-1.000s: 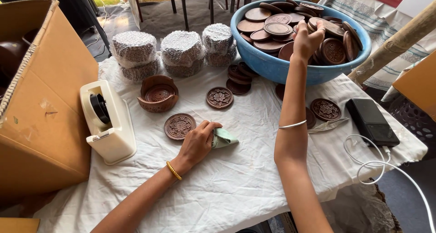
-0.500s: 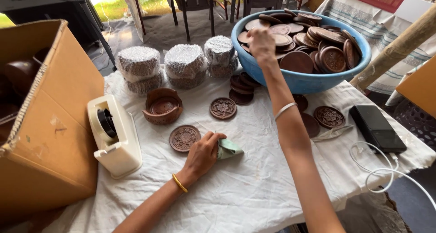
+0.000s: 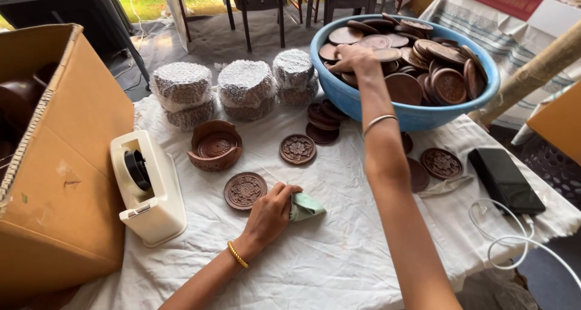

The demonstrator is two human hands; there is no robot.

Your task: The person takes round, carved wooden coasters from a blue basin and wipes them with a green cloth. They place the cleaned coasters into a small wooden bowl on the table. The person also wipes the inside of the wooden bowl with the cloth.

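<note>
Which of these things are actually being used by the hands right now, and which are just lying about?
In use:
- right hand reaching into the blue bowl of carved wooden discs
- left hand resting on a green cloth, beside a carved disc

Lying about:
- tape dispenser
- cardboard box
- bubble-wrapped stacks
- black phone
- white cable

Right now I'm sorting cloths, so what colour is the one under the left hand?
Pale green cloth, under the left hand; head view.

Left hand (image 3: 270, 212) curled, palm down, right arm stretched forward, right hand (image 3: 353, 59) fingers bent
</note>
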